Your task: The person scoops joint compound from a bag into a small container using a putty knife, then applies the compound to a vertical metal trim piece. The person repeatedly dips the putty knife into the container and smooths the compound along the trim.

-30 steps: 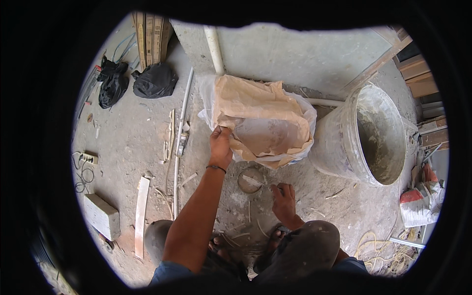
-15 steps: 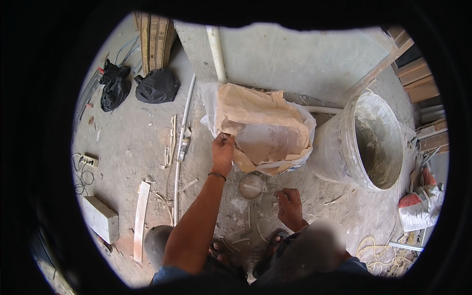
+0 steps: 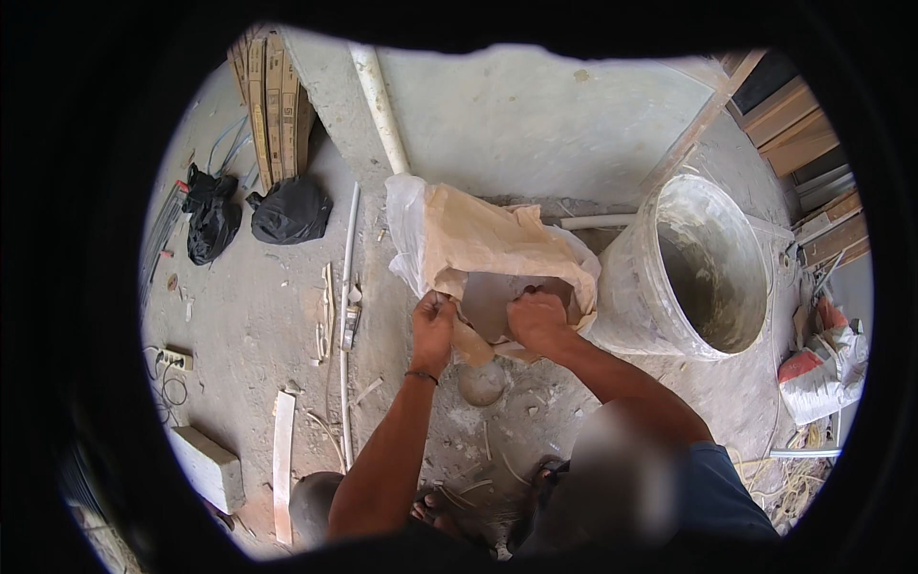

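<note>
A brown paper sack (image 3: 488,225) with a whitish plastic outer layer lies before me, its torn mouth toward me and grey-brown powder (image 3: 486,301) inside. My left hand (image 3: 435,330) is closed on the left edge of the torn paper. At the mouth's right part, my right hand (image 3: 537,320) reaches in over the front lip with fingers curled; their tips are hidden, and I cannot see what they hold. Just below the sack, a small round dish (image 3: 481,385) sits on the floor, partly covered by a paper flap.
A large whitish plaster-smeared bucket (image 3: 693,273) stands tilted-looking right of the sack. A white pipe (image 3: 348,316) lies to the left. Black bags (image 3: 292,210), a power strip (image 3: 174,359) and a pale block (image 3: 208,469) are farther left. A red-and-white sack (image 3: 824,373) lies far right.
My right hand has moved up and forward from beside the dish into the sack's mouth. My left hand still grips the paper edge. The view has shifted slightly.
</note>
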A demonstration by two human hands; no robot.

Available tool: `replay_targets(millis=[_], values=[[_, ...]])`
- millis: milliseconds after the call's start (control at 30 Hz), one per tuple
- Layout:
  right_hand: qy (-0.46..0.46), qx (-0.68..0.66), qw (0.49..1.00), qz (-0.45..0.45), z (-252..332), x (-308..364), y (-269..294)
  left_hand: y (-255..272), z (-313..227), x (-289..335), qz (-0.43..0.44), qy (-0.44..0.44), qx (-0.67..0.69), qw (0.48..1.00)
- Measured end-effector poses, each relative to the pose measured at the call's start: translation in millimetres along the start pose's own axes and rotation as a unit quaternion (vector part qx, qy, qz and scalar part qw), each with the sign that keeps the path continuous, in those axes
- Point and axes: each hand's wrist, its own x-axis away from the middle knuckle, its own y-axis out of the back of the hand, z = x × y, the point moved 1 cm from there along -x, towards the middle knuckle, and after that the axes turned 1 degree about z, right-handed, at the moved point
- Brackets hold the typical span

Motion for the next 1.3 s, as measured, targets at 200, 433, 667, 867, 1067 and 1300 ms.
replay_targets(millis=[200,433,667,867,1067,1300], values=[[-0.019,-0.093,0.995,-0.010,-3,-2,-12,6,-8,5,0.034,-0.008,0.012,0.999],[-0.114,-0.171,0.978,-0.045,-39,-42,-88,-12,-27,1,0.062,0.003,-0.009,0.998],[-0.150,-0.301,0.940,-0.063,-27,-79,-130,-30,-48,-1,0.098,-0.028,-0.076,0.992],[-0.136,-0.312,0.939,-0.055,-20,-77,-120,-16,-48,4,0.080,-0.014,-0.027,0.996],[-0.188,-0.446,0.875,0.002,-20,-72,-119,-11,-45,-1,0.103,-0.051,-0.012,0.993],[-0.113,-0.412,0.904,0.016,-26,-64,-109,-2,-46,-1,0.055,-0.031,-0.028,0.998]])
